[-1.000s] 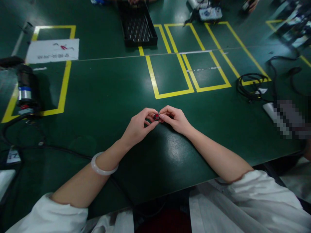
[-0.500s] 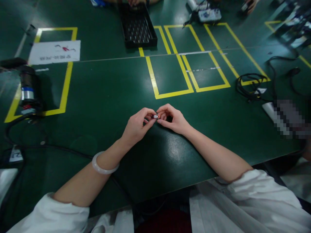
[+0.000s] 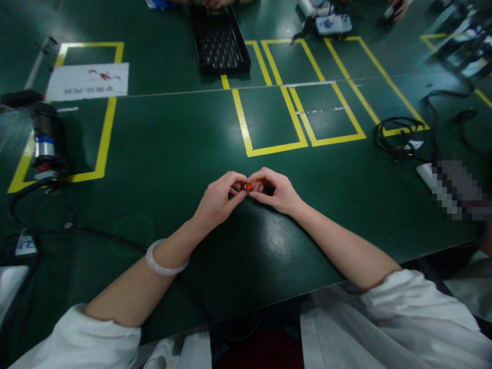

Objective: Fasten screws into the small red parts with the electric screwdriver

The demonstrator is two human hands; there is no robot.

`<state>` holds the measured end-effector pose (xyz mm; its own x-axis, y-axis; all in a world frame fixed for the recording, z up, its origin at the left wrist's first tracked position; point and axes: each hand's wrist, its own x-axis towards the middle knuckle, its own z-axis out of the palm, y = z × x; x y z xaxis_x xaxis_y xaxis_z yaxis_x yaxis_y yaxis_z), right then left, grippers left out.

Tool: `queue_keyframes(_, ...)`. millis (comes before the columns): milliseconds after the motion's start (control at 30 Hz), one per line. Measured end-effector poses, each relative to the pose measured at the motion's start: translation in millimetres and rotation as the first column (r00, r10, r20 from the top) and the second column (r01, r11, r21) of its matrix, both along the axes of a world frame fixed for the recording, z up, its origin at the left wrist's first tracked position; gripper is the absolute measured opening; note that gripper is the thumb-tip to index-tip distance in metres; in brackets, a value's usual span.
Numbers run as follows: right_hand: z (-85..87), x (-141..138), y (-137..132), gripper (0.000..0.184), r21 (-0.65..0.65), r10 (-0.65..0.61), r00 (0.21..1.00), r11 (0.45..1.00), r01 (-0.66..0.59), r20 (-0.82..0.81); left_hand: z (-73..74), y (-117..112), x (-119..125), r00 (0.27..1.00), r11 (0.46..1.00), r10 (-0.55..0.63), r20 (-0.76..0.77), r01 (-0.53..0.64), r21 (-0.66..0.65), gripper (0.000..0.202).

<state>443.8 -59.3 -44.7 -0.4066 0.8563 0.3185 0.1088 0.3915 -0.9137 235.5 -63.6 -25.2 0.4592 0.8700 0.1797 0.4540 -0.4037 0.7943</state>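
A small orange-red and black part [image 3: 248, 187] is pinched between my two hands, above the near middle of the green table [image 3: 172, 143]. My left hand [image 3: 221, 196] grips its left end with thumb and forefinger. On the other side, my right hand [image 3: 275, 190] holds its right end, also between thumb and fingertips. The fingers cover much of the part, and it is too small for me to tell its exact kind.
Yellow tape outlines mark the table. A black tray [image 3: 225, 46] lies at the back, with a co-worker's hand [image 3: 217, 4] at its far end. On the left are a black cylindrical tool [image 3: 46, 136] and a white sheet [image 3: 88, 82]; a coiled black cable [image 3: 395, 136] lies right.
The part has turned in my fingers: its pale face showed before, and now an orange-red side faces up. Both hands keep nearly the same place.
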Motion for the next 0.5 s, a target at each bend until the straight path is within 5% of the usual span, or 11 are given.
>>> queue_keyframes(500, 3.1, 2.1, -0.8, 0.022, 0.123, 0.036, 0.997, 0.991, -0.044, 0.067, -4.8, 2.6, -1.8, 0.996, 0.996, -0.049, 0.069, 0.054, -0.069, 0.018)
